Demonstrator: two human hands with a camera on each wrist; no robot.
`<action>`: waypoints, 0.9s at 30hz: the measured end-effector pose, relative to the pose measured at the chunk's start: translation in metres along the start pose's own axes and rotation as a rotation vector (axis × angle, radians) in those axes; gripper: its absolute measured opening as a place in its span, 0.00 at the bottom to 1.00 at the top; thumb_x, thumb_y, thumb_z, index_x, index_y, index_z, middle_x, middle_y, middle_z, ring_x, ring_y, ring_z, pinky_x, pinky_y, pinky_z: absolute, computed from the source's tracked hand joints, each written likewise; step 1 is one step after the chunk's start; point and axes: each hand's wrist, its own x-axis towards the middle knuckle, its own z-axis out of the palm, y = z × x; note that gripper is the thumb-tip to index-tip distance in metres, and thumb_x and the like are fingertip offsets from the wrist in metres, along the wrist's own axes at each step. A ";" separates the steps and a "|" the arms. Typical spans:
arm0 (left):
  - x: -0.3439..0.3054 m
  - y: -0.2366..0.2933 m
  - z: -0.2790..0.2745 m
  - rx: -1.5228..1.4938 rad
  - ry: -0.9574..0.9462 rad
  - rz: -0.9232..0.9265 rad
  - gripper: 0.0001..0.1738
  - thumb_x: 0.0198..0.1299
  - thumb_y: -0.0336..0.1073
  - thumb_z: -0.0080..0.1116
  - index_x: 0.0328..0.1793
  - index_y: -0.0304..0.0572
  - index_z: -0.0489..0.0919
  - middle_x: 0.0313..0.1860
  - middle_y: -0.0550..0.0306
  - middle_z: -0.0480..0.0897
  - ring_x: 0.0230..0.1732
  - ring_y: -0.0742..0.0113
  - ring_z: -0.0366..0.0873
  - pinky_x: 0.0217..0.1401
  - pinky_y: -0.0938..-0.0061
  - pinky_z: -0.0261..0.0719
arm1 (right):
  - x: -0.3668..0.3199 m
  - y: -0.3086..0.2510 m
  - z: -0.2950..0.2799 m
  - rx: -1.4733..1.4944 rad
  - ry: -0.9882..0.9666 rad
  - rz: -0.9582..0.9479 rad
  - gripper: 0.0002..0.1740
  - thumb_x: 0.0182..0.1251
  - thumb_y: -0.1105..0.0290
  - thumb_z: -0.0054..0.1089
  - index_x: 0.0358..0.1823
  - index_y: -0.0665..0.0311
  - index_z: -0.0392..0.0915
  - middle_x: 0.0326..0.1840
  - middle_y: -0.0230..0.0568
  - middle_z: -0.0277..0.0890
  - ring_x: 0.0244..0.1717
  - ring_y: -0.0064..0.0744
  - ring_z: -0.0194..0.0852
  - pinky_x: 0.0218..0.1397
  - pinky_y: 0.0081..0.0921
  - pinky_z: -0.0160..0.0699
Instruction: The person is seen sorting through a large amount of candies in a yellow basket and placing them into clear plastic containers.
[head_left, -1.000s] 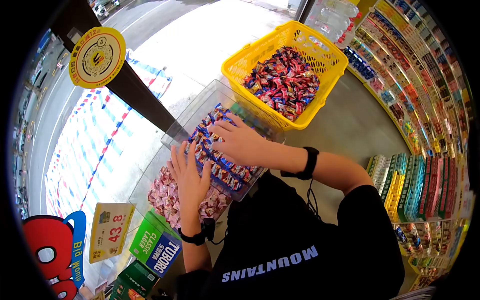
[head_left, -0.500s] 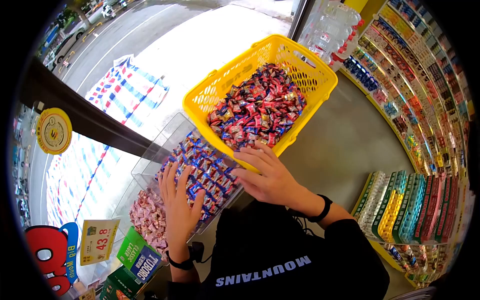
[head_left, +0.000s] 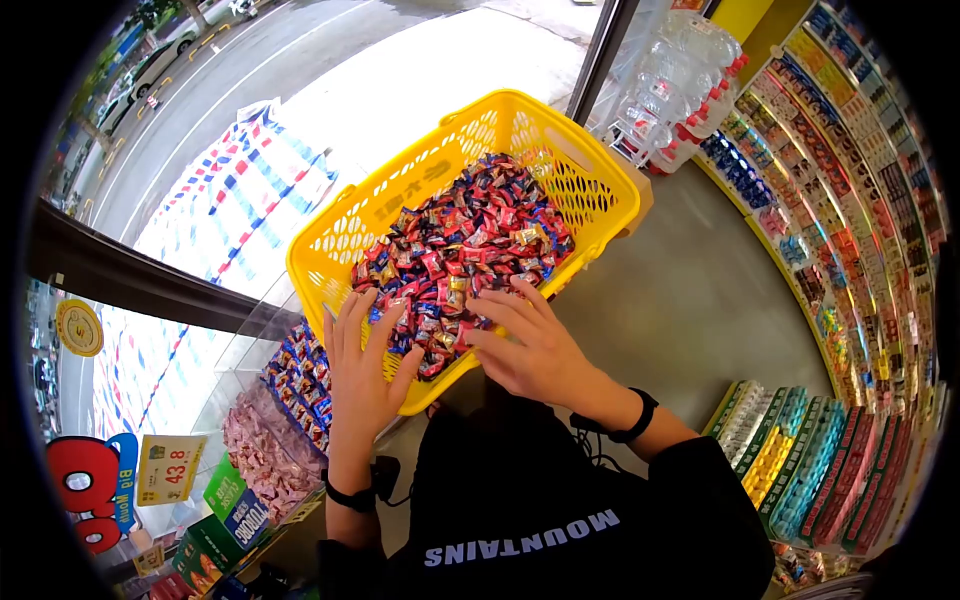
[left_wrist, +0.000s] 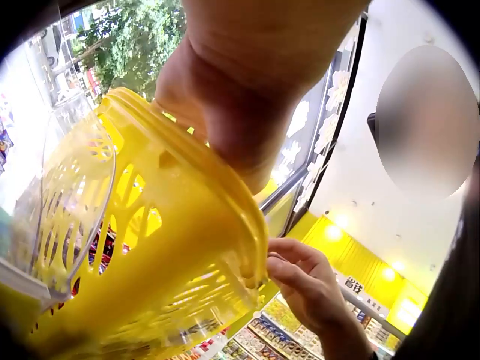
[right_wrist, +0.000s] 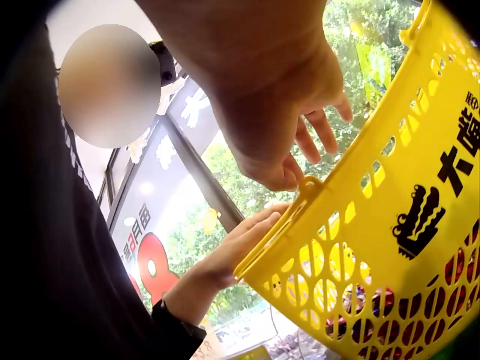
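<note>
A yellow perforated basket (head_left: 400, 185) holds a heap of small wrapped candies (head_left: 470, 240), mostly red and dark blue. My left hand (head_left: 362, 375) lies over the basket's near-left corner, fingers spread and reaching over the candies. Over the near rim is my right hand (head_left: 535, 350), its fingers loosely bent above the candies; contact with them cannot be told. In the left wrist view the basket's outer wall (left_wrist: 172, 225) stands beneath the left hand. The right wrist view has the right hand (right_wrist: 289, 112) just above the basket rim (right_wrist: 360, 150).
Left of the basket are blue-wrapped candies (head_left: 300, 375) and a bin of pink candies (head_left: 265, 440). A price sign (head_left: 170, 470) and a green beer box (head_left: 235, 500) stand lower left. Water bottles (head_left: 675, 90) are at the back, stocked shelves (head_left: 830, 150) to the right.
My hands have moved from the blue-wrapped candies to over the yellow basket. The view has shifted, and the basket now sits nearer and further left, covering part of the clear bin.
</note>
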 end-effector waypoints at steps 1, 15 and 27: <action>0.003 -0.005 0.005 0.013 0.004 0.004 0.31 0.67 0.43 0.73 0.76 0.51 0.81 0.83 0.47 0.72 0.88 0.38 0.63 0.92 0.34 0.46 | 0.002 0.007 -0.003 -0.006 -0.019 -0.017 0.17 0.63 0.71 0.77 0.53 0.57 0.86 0.72 0.43 0.80 0.75 0.50 0.77 0.85 0.63 0.65; 0.006 -0.006 0.013 0.076 0.001 0.037 0.24 0.63 0.45 0.74 0.65 0.56 0.88 0.81 0.51 0.75 0.88 0.41 0.62 0.93 0.29 0.40 | 0.121 0.088 -0.019 -0.001 -0.490 -0.010 0.13 0.69 0.63 0.73 0.53 0.55 0.90 0.64 0.42 0.85 0.65 0.51 0.83 0.75 0.56 0.75; 0.005 -0.008 0.013 0.047 0.016 0.027 0.23 0.63 0.46 0.74 0.64 0.54 0.88 0.81 0.47 0.74 0.88 0.39 0.61 0.93 0.28 0.40 | 0.156 0.150 0.118 -0.580 -0.957 0.078 0.19 0.64 0.58 0.71 0.50 0.62 0.93 0.67 0.56 0.78 0.73 0.58 0.74 0.72 0.56 0.75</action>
